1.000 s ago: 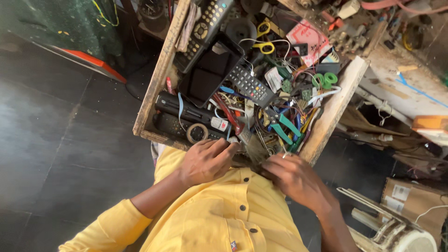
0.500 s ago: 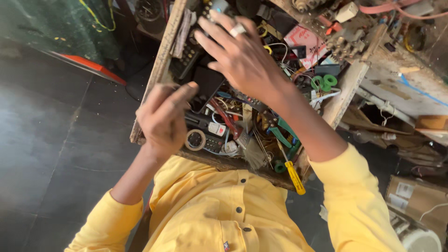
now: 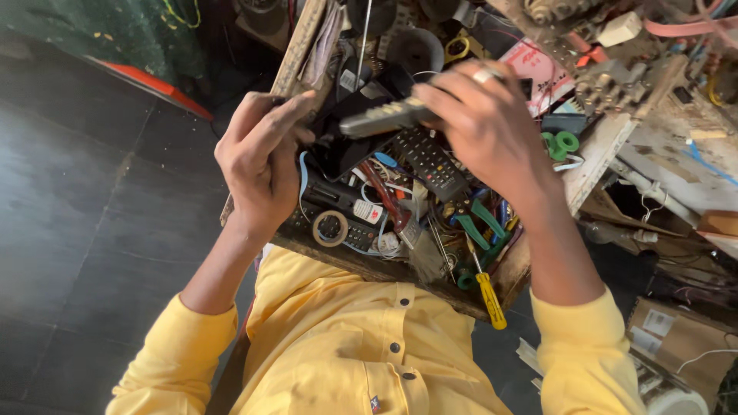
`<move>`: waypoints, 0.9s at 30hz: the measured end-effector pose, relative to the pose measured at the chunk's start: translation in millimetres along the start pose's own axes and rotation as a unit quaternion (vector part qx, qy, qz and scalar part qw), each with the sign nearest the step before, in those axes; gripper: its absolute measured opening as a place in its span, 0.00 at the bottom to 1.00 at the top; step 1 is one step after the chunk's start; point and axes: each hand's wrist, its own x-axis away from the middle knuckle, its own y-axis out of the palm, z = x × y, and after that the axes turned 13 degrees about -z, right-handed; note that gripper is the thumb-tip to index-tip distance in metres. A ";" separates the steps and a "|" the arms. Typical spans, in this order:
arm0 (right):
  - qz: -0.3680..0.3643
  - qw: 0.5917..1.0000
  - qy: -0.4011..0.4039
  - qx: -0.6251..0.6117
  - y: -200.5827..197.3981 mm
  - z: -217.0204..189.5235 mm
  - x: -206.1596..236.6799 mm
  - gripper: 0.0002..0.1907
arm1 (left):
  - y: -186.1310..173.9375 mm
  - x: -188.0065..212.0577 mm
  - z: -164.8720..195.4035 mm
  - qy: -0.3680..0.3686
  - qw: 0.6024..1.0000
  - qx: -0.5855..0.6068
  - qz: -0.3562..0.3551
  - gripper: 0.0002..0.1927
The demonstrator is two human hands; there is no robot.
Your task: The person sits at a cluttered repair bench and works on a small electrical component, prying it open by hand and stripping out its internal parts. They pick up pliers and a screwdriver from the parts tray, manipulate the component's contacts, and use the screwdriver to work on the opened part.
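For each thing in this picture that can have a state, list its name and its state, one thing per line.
Grey remote control: lifted over the tray, held in the right hand.
Left hand: raised beside the remote, fingers bent; whether it holds anything is unclear.
Black remote control: lying flat in the clutter, buttons up.
Tape roll: lying flat.
Yellow-handled screwdriver: lying with its handle over the tray's edge.
Wooden tray: full of tools and wires.

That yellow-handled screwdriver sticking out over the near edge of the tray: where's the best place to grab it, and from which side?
Grip the screwdriver by its yellow handle, coming from the near side. The handle juts past the wooden tray edge toward the person, with open room around it, while the metal shaft runs back into the clutter beside the green pliers, so the tip end looks harder to reach.
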 end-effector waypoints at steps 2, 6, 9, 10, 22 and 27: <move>-0.012 0.999 0.040 -0.010 -4.1 -4.1 23.6 0.12 | -0.3 -3.6 -4.0 -0.005 1.000 -0.011 0.000 0.19; 0.026 0.989 0.136 -0.046 -12.1 -15.7 65.6 0.14 | 7.3 -10.6 -6.7 -0.028 0.995 -0.088 -0.031 0.21; 0.044 0.974 0.220 -0.038 -7.7 -25.5 87.3 0.16 | 16.5 -14.3 -3.7 -0.009 0.985 -0.135 -0.109 0.35; 0.050 0.967 0.244 -0.056 -3.7 -28.6 92.9 0.17 | 20.9 -15.8 -2.1 -0.008 0.979 -0.151 -0.136 0.39; 0.033 0.953 0.268 -0.135 31.2 -63.1 107.6 0.23 | 44.6 -19.2 11.1 -0.037 0.954 -0.182 -0.235 0.53; -0.002 0.951 0.241 -0.194 29.9 -62.0 108.2 0.29 | 27.5 -26.7 19.0 -0.067 0.985 0.030 -0.154 0.47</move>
